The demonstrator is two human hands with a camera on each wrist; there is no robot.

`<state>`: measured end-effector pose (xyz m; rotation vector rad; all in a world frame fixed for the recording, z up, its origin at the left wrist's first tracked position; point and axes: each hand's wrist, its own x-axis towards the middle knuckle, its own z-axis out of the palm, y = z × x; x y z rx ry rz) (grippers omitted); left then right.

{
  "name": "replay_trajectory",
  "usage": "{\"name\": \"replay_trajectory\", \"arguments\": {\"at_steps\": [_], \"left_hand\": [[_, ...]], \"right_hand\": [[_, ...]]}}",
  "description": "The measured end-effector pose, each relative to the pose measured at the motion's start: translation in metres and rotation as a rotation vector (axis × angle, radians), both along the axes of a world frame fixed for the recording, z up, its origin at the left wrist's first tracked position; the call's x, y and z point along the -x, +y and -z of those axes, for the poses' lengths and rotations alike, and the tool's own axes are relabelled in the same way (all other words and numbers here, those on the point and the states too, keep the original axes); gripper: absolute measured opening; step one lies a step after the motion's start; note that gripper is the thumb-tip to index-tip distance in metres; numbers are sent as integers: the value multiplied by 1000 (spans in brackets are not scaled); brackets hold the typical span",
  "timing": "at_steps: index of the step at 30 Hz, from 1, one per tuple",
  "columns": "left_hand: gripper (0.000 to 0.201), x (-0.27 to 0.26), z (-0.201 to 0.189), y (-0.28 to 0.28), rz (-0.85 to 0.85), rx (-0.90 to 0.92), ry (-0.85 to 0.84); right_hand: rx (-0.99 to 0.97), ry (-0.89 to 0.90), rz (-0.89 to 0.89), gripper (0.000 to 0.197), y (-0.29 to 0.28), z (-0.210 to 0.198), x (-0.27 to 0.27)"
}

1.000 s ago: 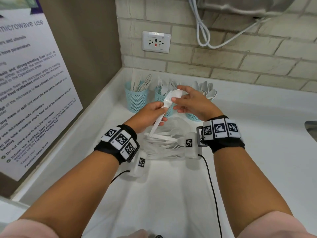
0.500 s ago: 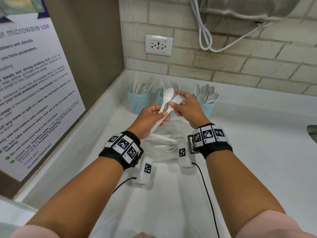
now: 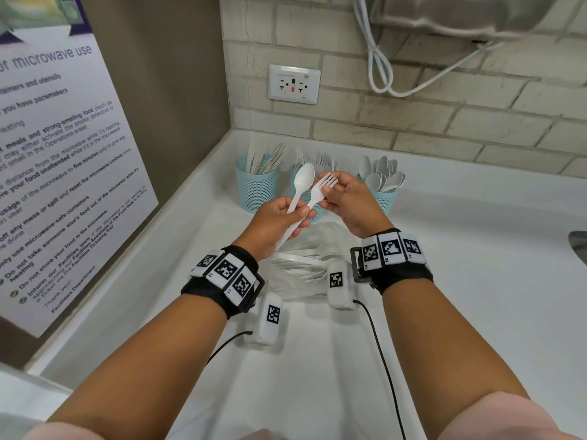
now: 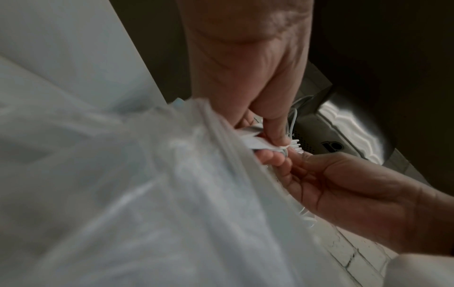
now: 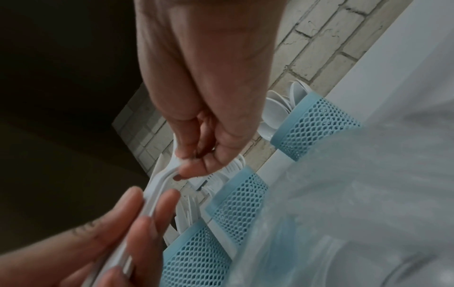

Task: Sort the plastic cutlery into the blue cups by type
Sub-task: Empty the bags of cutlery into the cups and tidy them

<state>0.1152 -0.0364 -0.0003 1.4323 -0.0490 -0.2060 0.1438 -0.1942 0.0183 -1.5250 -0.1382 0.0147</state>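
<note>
My left hand (image 3: 287,214) grips the handles of a white plastic spoon (image 3: 303,177) and a white plastic fork (image 3: 321,189), both pointing up toward the wall. My right hand (image 3: 333,192) pinches the fork near its tines; in the right wrist view its thumb and finger (image 5: 194,169) close on the fork's neck. Behind stand three blue mesh cups: the left cup (image 3: 256,185) holds knives, the middle cup (image 3: 306,198) holds forks and is partly hidden by my hands, the right cup (image 3: 384,198) holds spoons. A clear plastic bag (image 3: 305,265) with several pieces of cutlery lies under my wrists.
The white counter (image 3: 476,249) runs into a corner with a brick wall. A wall socket (image 3: 293,84) sits above the cups, white cables (image 3: 378,58) hang from an appliance above. A notice poster (image 3: 57,160) covers the left wall. A sink edge (image 3: 579,246) shows at the right.
The spoon and fork have fanned apart: the spoon now stands clear on the left in my left hand, while my right hand has taken the fork by its neck. Both hands stayed in front of the middle cup.
</note>
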Motion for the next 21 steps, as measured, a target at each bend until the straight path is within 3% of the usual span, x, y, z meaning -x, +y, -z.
{"name": "replay_trajectory", "arguments": {"at_steps": [3, 7, 9, 14, 17, 19, 21], "left_hand": [[6, 1, 2, 2, -34, 0, 1], [10, 2, 8, 3, -49, -27, 25], [11, 2, 10, 1, -52, -48, 26], [18, 2, 10, -1, -30, -78, 21], [9, -1, 14, 1, -19, -144, 6], [11, -2, 16, 2, -13, -175, 15], [18, -3, 18, 3, -14, -211, 14]], "right_hand": [[301, 152, -48, 14, -2, -10, 7], [1168, 281, -370, 37, -5, -18, 19], [1419, 291, -455, 42, -1, -15, 24], [1475, 319, -497, 33, 4, -5, 25], [1450, 236, -478, 23, 2, -6, 24], [1316, 149, -400, 16, -2, -9, 23], [1025, 143, -283, 12, -6, -12, 22]]}}
